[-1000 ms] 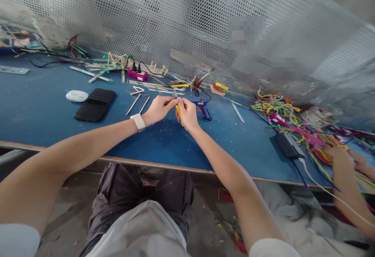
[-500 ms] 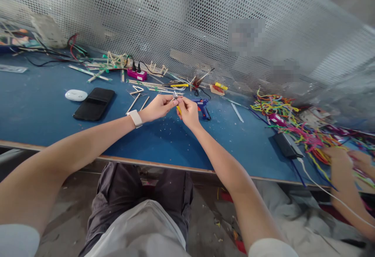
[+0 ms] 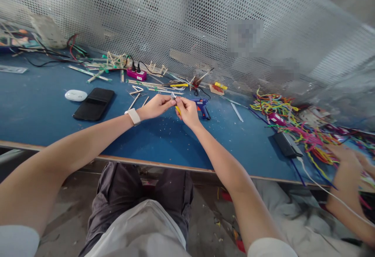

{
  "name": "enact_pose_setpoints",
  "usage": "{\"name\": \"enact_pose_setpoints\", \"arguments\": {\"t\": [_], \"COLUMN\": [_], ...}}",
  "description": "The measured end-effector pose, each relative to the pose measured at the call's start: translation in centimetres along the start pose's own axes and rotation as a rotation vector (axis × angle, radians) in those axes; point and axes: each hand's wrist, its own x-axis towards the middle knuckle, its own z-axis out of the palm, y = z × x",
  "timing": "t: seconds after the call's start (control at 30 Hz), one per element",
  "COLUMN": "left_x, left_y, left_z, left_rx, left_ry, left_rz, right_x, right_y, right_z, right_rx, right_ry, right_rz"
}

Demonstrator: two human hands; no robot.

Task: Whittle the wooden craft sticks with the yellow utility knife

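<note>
Both my hands meet over the middle of the blue table [image 3: 234, 143]. In my right hand [image 3: 187, 111] is a yellow-handled utility knife [image 3: 178, 110], its metal end pointing up and away from me between the two hands. My left hand [image 3: 156, 106], with a white band on the wrist, is closed in a pinch right beside that metal end; whatever its fingertips grip is too small to make out. A blue glue gun [image 3: 202, 107] lies just beyond my right hand. Thin wooden sticks [image 3: 134, 101] lie past my left hand, and pale crumbs dot the table below.
A black phone-like case [image 3: 94, 104] and a white mouse-shaped object [image 3: 76, 95] lie left. Behind are a purple power strip [image 3: 136, 74], more sticks and a perforated metal screen [image 3: 181, 26]. On the right, a co-worker's hands [image 3: 345, 157] are among colourful pipe cleaners [image 3: 272, 104], near a black box [image 3: 287, 145].
My hands stay together, with the left hand and knife shifted slightly left and the knife's metal end tilted a little differently. The co-worker's hands have moved among the coloured strands.
</note>
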Motion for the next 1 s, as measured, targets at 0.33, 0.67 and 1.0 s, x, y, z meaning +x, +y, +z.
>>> {"name": "enact_pose_setpoints", "arguments": {"t": [0.33,0.67,1.0], "left_x": [0.2,0.4,0.1], "left_y": [-0.7,-0.3,1.3], "left_z": [0.3,0.6,1.3], "left_rx": [0.083,0.102,-0.053], "left_ry": [0.084,0.118,0.155], "left_rz": [0.028,0.009,-0.091], "right_x": [-0.2,-0.4,-0.5], "right_y": [0.0,0.2,-0.1], "right_z": [1.0,1.3,1.7], "right_rx": [-0.033,-0.015,-0.022], "right_ry": [0.076,0.127,0.165], "right_rz": [-0.029,-0.014,-0.008]}}
